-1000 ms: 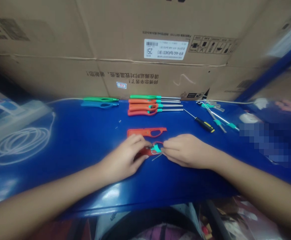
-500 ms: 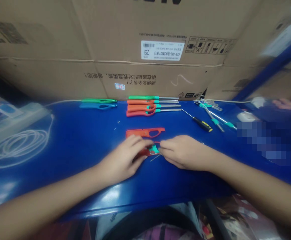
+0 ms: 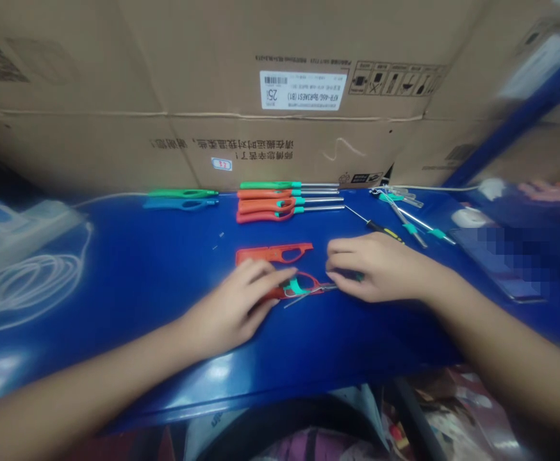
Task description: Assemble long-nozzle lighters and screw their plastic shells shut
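Note:
My left hand (image 3: 241, 298) pinches the handle end of a red lighter half-shell (image 3: 314, 282) lying on the blue table. A teal trigger (image 3: 300, 285) sits in the shell, with thin wire beside it. My right hand (image 3: 369, 266) hovers just past the shell's front end, its fingers curled. A thin metal piece (image 3: 329, 287) runs from the shell toward its thumb. Something dark shows under the palm; what the fingers hold is hidden. Behind my left hand lies another orange-red half-shell (image 3: 280, 253). A thin metal pin (image 3: 295, 301) rests at the shell's near side.
Several assembled lighters (image 3: 265, 205) lie in a row by the cardboard box (image 3: 164, 64). Green and blue shells (image 3: 181, 198) are left of them. A screwdriver (image 3: 383, 230), metal lighter tubes (image 3: 409, 227) and a phone (image 3: 501, 269) lie rightward. A coiled white cable (image 3: 30, 288) is at left.
My right hand has moved right, away from the trigger, uncovering the shell's front end and the metal piece. My left hand stays on the shell. The view has shifted slightly.

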`<state>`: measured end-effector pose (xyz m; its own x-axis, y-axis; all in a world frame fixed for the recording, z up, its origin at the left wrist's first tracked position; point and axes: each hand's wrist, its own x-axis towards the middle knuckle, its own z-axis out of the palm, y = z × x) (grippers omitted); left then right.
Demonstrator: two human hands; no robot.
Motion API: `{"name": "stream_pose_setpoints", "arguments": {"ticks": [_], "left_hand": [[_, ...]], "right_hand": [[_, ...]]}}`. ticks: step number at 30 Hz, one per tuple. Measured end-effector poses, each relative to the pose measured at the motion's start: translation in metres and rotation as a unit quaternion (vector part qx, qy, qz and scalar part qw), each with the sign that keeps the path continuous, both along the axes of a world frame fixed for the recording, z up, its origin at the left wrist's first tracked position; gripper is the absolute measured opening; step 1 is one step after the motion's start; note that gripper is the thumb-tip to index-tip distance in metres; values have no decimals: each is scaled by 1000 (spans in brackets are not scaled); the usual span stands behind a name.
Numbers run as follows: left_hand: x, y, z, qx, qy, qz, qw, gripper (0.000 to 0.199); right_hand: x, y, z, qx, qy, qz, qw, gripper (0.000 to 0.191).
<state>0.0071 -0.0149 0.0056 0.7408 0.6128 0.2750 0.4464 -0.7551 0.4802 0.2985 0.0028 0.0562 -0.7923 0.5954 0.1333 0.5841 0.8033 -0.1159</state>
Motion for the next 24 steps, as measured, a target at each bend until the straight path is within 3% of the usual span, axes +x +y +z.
{"name": "stream_pose_setpoints", "arguments": {"ticks": [6, 13, 24], "left_hand": [[-1, 3, -2, 2, 12, -20, 1000, 51], [1, 3, -3, 22, 43, -27, 998, 46], [3, -3, 3, 55, 126, -15, 990, 46]], "right_hand": [[0, 6, -6, -120, 12, -25, 992, 19], [-7, 15, -15, -251, 63, -156, 953, 20], [-14, 11, -22, -189, 148, 22, 970, 10]]}}
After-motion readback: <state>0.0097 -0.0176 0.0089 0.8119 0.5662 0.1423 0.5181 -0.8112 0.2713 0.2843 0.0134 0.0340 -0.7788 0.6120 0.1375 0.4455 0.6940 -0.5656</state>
